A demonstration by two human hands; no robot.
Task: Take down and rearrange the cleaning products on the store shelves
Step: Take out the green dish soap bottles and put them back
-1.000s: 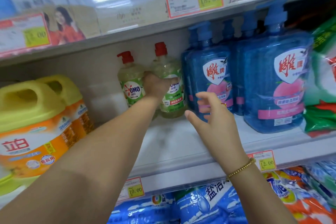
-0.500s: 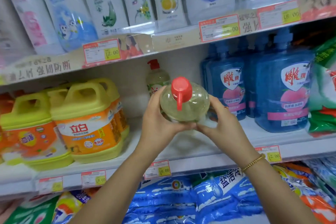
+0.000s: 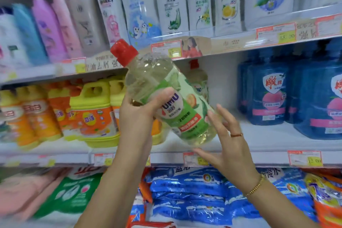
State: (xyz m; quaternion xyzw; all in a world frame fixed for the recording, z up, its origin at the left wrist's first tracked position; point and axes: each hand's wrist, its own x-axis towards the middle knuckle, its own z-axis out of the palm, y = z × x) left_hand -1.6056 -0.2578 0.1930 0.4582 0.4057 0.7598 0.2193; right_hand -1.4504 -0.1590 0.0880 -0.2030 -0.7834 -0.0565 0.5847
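Bottle: the clear detergent bottle (image 3: 185, 116), with pale yellow liquid and a green label, was held in the air in front of the middle shelf (image 3: 259, 142), tilted with its red cap (image 3: 123, 52) up and to the left.
Left grip: the left grip (image 3: 137, 114) was clamped round the bottle's middle, thumb lying across the label.
Right grip: the right grip (image 3: 229, 146) was apart, fingers spread just beside the bottle's lower end; whether they touched it could not be told.
Wrist and finger: a gold bracelet (image 3: 256, 187) and a ring (image 3: 236, 135) were on the right arm and hand.
Far behind: a second red-capped bottle (image 3: 199, 79) stood upright on the middle shelf.
Right: blue pump bottles (image 3: 268, 94) stood on the same shelf.
Left: yellow and orange jugs (image 3: 92, 113), blurred.
Above: refill pouches (image 3: 172, 1) in a row.
Below: blue bags (image 3: 194, 190) were stacked.
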